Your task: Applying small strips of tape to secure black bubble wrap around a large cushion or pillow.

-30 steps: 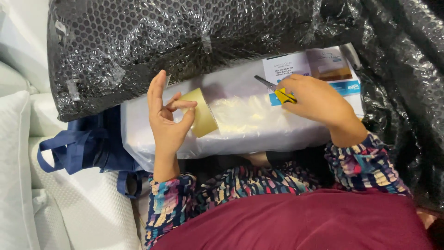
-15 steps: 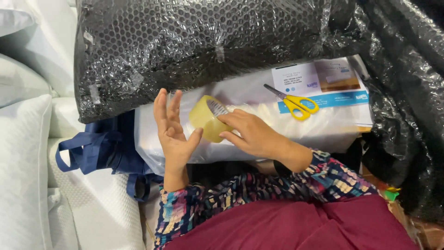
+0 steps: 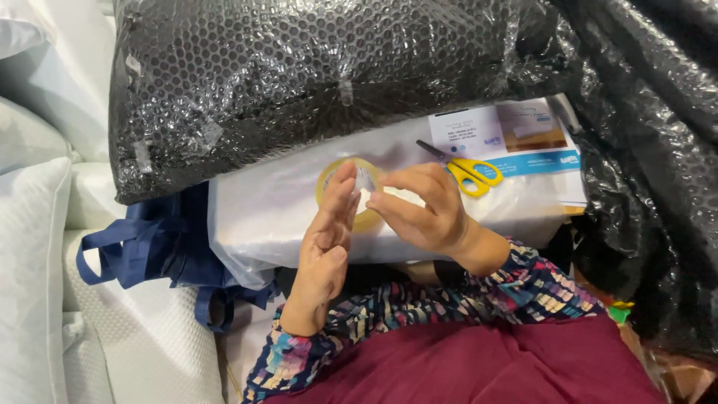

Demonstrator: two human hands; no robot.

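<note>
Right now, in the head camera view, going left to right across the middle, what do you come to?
White pillow → navy blue bag → left hand → roll of clear tape → right hand → yellow-handled scissors → black bubble wrap at the right edge.

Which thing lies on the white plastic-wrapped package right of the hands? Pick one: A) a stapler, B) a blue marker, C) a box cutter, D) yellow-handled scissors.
D: the yellow-handled scissors lie on the white package, right of the right hand, which holds the tape roll with the left hand.
</note>
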